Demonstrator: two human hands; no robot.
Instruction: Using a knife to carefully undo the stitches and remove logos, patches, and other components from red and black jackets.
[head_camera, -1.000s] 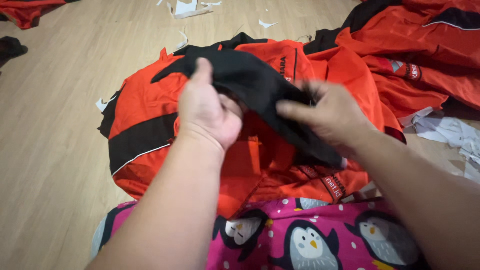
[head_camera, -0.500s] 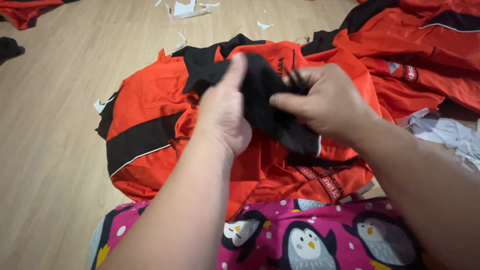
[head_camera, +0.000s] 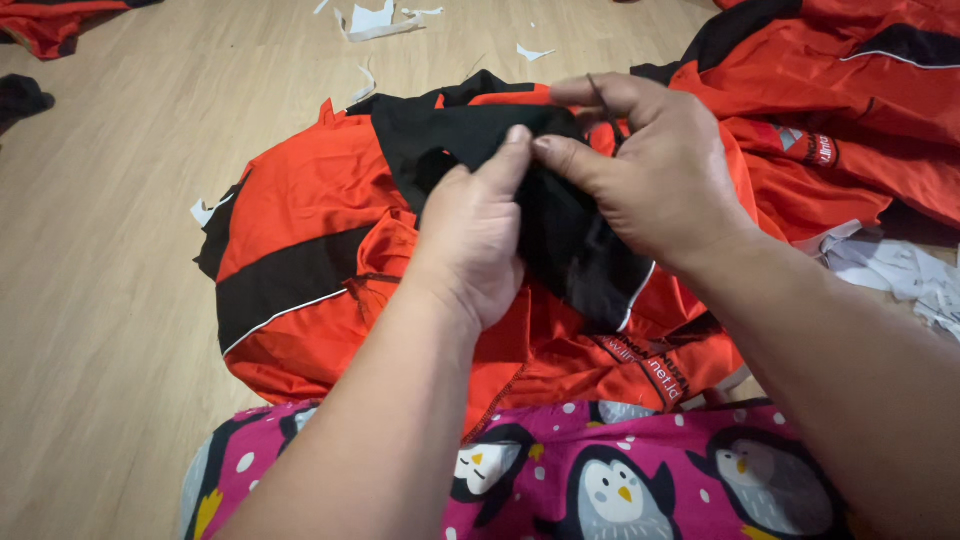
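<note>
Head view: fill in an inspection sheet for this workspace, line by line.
Surface: light wooden floor, partly covered by clothes.
Job's things: black fabric piece held above an orange and black jersey spread on the floor.
Clutter: white paper scraps, more orange jerseys at upper right, white scraps at right.
Grippers: left hand and right hand both pinch the black fabric; a thin dark thread or needle shows at the right fingers, too small to tell.
Cables: nothing seen.
Surroundings: pink penguin-print cloth at the bottom edge.
</note>
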